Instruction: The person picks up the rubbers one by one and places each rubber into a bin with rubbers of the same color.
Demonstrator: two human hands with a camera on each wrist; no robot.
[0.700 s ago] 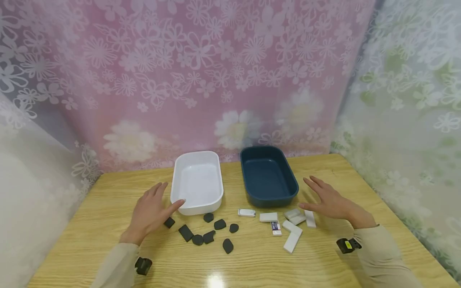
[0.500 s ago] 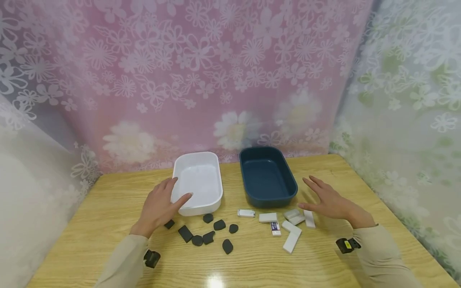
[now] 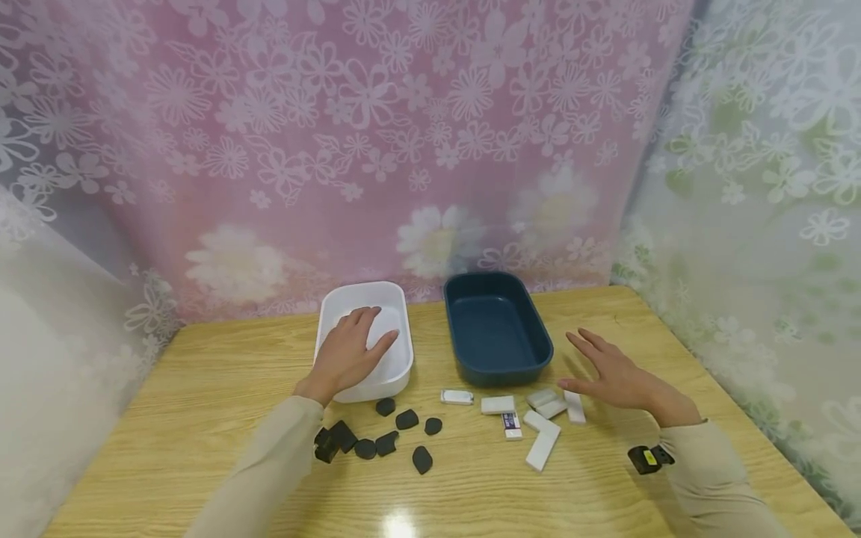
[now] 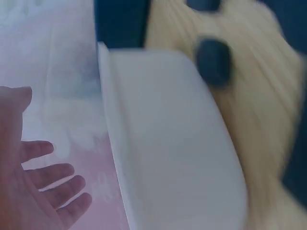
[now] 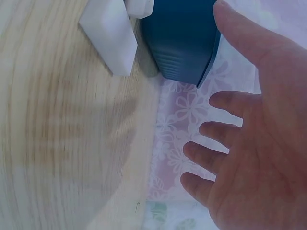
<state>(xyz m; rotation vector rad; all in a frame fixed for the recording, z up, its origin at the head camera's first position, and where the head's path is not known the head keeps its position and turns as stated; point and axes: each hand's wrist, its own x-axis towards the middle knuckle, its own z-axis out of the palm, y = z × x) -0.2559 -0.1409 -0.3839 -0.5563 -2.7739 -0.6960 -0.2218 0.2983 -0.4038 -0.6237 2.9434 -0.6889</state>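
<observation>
My left hand [image 3: 346, 355] hovers over the white tray [image 3: 402, 329], fingers spread and holding nothing. In the left wrist view the tray's outer wall [image 4: 172, 143] stands beside that hand. My right hand [image 3: 615, 377] is held out right of the dark blue tray [image 3: 501, 370], its palm bare in the right wrist view. Close to its thumb lies a white eraser [image 3: 575, 407]. Several more white erasers [image 3: 543, 447] are grouped in front of the blue tray, one in a printed sleeve [image 3: 512, 426]. Several flat black pieces [image 3: 386, 443] are scattered in front of the white tray.
Both trays stand near the back of a wooden table [image 3: 222, 388], with a flowered pink curtain [image 3: 417, 149] behind. A pale curtain [image 3: 760, 224] borders the right side. Each wrist carries a small black camera [image 3: 646, 459].
My left hand has moved right and forward, from the white tray's left side to over it. The right hand stays in place. The trays and small pieces have not been moved.
</observation>
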